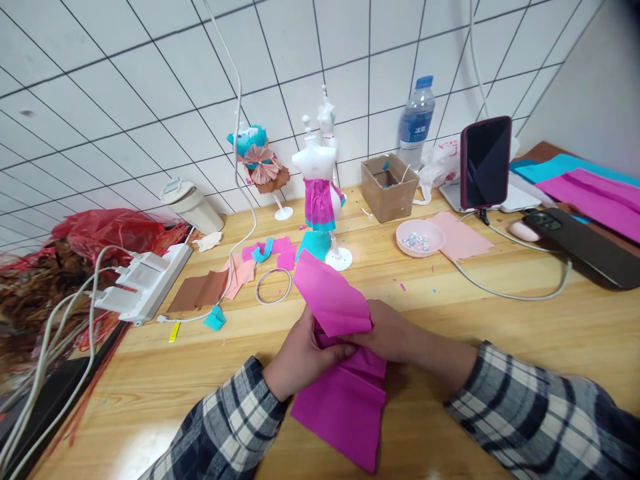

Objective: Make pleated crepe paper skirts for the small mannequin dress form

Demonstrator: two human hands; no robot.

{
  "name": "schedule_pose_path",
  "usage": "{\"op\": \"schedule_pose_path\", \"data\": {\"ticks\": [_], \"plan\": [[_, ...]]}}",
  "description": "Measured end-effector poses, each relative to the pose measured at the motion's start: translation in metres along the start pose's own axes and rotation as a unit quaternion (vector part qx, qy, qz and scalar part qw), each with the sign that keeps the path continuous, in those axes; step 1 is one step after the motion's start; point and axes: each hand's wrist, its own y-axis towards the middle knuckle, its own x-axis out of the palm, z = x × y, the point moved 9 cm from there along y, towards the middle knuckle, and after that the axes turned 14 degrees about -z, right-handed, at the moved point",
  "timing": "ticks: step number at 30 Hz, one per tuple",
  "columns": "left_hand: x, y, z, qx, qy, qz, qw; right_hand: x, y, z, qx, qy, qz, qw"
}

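A sheet of magenta crepe paper (340, 403) is between my two hands, its upper part folded over and its lower part hanging toward me over the table. My left hand (306, 353) grips its left edge, the thumb lying across the folds. On the other side, my right hand (393, 330) is closed around the right edge, with some fingers hidden behind the paper. Just beyond stands a small white dress-form mannequin (315, 160) wearing a gathered magenta skirt (319, 203) with a turquoise hem.
Behind are a second dressed mannequin (260, 160), a cardboard box (395, 200) and a water bottle (417, 123). A pink dish (420, 250) holds small beads. Paper scraps (197, 292), a power strip (155, 287) and cables lie left; a propped phone (485, 163) and a dark phone (580, 247) are right.
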Motion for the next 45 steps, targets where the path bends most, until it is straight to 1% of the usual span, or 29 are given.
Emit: {"op": "schedule_pose_path", "data": {"ticks": [4,9,13,16,22,28,34,37,40,42,43,45], "plan": [[-0.003,-0.001,0.003,0.004,0.027,0.014,1.0,-0.001,0.0,0.003,0.016,0.004,0.002,1.0],[-0.003,-0.001,0.002,-0.004,0.048,0.014,0.999,-0.001,-0.001,0.004,0.017,0.014,0.005,1.0],[-0.004,-0.001,0.003,-0.005,0.052,0.021,0.998,-0.001,0.0,0.007,0.031,-0.003,0.002,1.0],[-0.004,-0.002,0.004,-0.003,0.055,0.022,0.998,-0.001,0.0,0.007,0.029,-0.005,0.005,1.0],[-0.002,0.0,0.001,-0.006,0.044,0.01,0.999,-0.002,-0.002,0.004,0.035,0.002,0.011,0.999],[-0.003,-0.001,0.001,-0.018,0.06,0.018,0.998,-0.002,-0.002,0.003,0.019,0.008,0.013,1.0],[-0.003,-0.001,0.001,-0.011,0.064,0.019,0.998,-0.001,-0.002,0.001,0.008,-0.007,0.011,1.0],[-0.004,-0.001,0.005,-0.009,0.065,0.022,0.998,-0.003,-0.003,0.0,0.011,0.003,0.015,1.0],[-0.003,-0.002,0.009,0.001,0.027,0.007,1.0,-0.012,-0.008,0.005,0.031,0.045,0.015,0.998],[-0.006,-0.003,0.01,0.003,0.004,0.002,1.0,-0.021,-0.015,0.011,0.056,0.06,0.0,0.997],[-0.01,-0.004,0.01,0.001,0.006,0.011,1.0,-0.025,-0.02,0.014,0.072,0.057,-0.023,0.995],[-0.028,-0.008,0.011,-0.004,0.04,0.057,0.998,-0.032,-0.033,0.023,0.131,0.036,-0.08,0.987]]}}
